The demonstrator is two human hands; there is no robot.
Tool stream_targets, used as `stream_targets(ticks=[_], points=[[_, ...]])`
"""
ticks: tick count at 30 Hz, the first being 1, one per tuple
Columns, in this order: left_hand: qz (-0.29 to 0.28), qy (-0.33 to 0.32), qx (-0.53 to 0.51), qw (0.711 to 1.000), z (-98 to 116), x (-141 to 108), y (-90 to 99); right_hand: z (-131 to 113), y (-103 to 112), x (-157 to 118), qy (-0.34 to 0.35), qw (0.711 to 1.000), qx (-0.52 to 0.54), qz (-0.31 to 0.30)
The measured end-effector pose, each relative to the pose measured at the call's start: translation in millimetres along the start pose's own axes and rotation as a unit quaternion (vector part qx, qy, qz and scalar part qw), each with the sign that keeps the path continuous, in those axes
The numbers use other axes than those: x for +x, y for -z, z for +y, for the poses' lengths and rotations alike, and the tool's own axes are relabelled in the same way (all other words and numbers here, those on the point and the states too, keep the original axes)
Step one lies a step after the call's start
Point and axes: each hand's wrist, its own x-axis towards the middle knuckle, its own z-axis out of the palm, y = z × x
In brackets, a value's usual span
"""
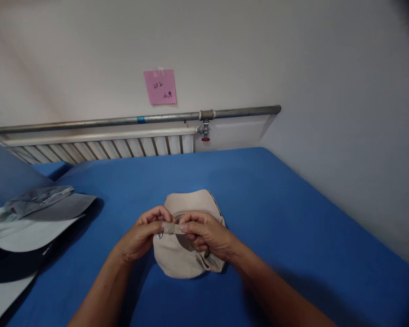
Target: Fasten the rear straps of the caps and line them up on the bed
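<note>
A beige baseball cap (179, 261) lies on the blue table, its brim (191, 202) pointing away from me. Across its back opening runs the beige adjusting strap (171, 228), pulled up between my two hands. My left hand (145, 231) pinches the strap's left part between thumb and fingers, close to a small metal ring (160, 235). Opposite it, my right hand (204, 231) has its thumb and fingers closed on the strap's other part. My fingers hide some of the strap and the inside of the cap.
On the left, several caps in grey, white and dark colours (51, 231) lie stacked on the blue table (259, 200). Behind it are a white radiator (132, 147), a metal pipe (105, 121) with a red-handled valve (205, 139), and a pink note (160, 87) on the wall. Another wall borders the right.
</note>
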Motion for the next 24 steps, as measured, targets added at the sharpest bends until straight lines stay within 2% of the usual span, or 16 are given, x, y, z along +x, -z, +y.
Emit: stream_targets(ticks=[7,14,19,24], points=[[0.029,0.022,0.032,0.999,-0.1,0.3,-4.2,-0.7,-5.1,0.5,0.006,1.0,0.015,0.021],[0.024,0.021,0.033,0.999,-2.0,0.2,-5.6,0.7,-3.8,1.5,0.041,0.997,0.025,0.053],[0.022,0.04,0.024,0.999,-2.7,0.0,-7.3,2.3,-4.1,2.0,0.081,0.996,0.0,0.036],[0.017,0.029,0.016,0.999,-0.1,-0.7,-7.8,-2.2,1.1,-2.4,0.06,0.997,-0.028,0.038]])
